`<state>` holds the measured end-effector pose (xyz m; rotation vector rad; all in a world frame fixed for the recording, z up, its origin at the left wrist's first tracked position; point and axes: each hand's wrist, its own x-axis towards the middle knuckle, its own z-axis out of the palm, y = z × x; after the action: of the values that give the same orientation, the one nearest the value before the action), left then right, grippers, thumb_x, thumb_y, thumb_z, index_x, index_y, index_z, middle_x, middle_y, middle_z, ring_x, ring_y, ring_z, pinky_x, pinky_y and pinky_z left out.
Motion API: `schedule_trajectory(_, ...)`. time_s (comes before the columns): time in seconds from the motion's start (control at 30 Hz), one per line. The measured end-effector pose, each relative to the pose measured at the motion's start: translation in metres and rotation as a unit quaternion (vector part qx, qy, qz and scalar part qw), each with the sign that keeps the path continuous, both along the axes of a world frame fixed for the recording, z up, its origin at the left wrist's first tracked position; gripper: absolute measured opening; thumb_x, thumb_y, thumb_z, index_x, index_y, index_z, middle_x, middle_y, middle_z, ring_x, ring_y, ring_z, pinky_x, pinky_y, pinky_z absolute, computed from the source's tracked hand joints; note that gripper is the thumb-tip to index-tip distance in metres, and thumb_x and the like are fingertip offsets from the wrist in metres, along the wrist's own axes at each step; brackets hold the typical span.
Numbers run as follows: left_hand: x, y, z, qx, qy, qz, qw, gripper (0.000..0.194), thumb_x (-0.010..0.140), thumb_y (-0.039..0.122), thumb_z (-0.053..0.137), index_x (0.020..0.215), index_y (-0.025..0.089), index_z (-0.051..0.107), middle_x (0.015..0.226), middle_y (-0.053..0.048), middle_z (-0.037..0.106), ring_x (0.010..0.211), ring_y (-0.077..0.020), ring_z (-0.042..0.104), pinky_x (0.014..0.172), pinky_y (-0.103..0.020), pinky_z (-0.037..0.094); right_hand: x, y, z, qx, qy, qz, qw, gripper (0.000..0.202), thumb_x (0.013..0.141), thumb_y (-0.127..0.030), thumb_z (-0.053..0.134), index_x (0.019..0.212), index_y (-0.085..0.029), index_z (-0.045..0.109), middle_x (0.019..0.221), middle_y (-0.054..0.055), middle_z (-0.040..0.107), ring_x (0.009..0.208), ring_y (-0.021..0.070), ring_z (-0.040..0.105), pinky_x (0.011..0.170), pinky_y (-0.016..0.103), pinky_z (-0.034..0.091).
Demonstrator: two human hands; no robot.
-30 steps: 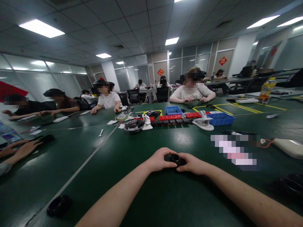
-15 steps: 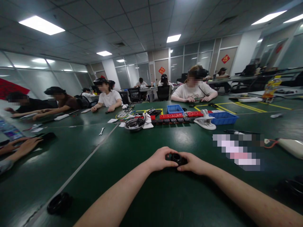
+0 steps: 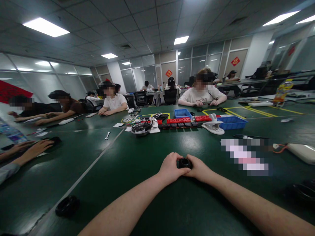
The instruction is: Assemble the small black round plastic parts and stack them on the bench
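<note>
A small black ring-shaped object (image 3: 185, 163) with a hole in its top rests on or just above the green table, and I cannot tell its exact kind. My left hand (image 3: 170, 168) is closed on its left side, the thumb across the near face and fingers behind. From the right, my right hand (image 3: 199, 168) grips the same object, with its fingers curled close against it. Part of the object's sides is hidden by both hands. Another glossy black ring-shaped object (image 3: 67, 206) lies beside my left forearm.
Dark round items (image 3: 301, 193) lie at the right edge. Farther back are a white clamp (image 3: 213, 124), a blue tray (image 3: 233, 123), red power strips (image 3: 178, 120) and tangled cables. A wrench (image 3: 107, 135) lies left. A co-worker's hand (image 3: 36, 149) is at far left; others sit around.
The view has shifted slightly. My hands have drawn a little closer around the black ring-shaped object, and my left thumb lies farther across its front.
</note>
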<state>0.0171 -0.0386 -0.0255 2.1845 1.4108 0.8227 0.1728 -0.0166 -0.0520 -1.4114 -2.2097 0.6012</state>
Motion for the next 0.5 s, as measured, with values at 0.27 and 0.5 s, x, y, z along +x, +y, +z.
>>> schedule_trajectory(0.27,0.002,-0.001,-0.005,0.014,-0.003,0.030,0.999,0.035,0.060,0.037,0.064,0.086,0.019,0.051,0.086,-0.002,0.050,0.084,-0.0190,0.047,0.073,-0.031,0.037,-0.002,-0.011,0.020,0.062,-0.107,-0.018,0.992,0.049,0.054,-0.046,0.063,0.090,-0.016,0.049,0.086,0.008,0.055,0.077,0.0239,0.053,0.063,0.031,0.037)
schedule_trajectory(0.5,-0.001,0.001,-0.006,0.023,-0.005,0.018,1.000,0.036,0.059,0.041,0.063,0.085,0.019,0.051,0.085,-0.002,0.051,0.082,-0.0186,0.047,0.071,-0.030,0.038,0.013,-0.070,0.106,0.066,-0.032,0.078,0.994,0.024,0.064,-0.029,0.054,0.088,-0.027,0.057,0.094,0.008,0.056,0.087,0.0269,0.050,0.076,0.041,0.036)
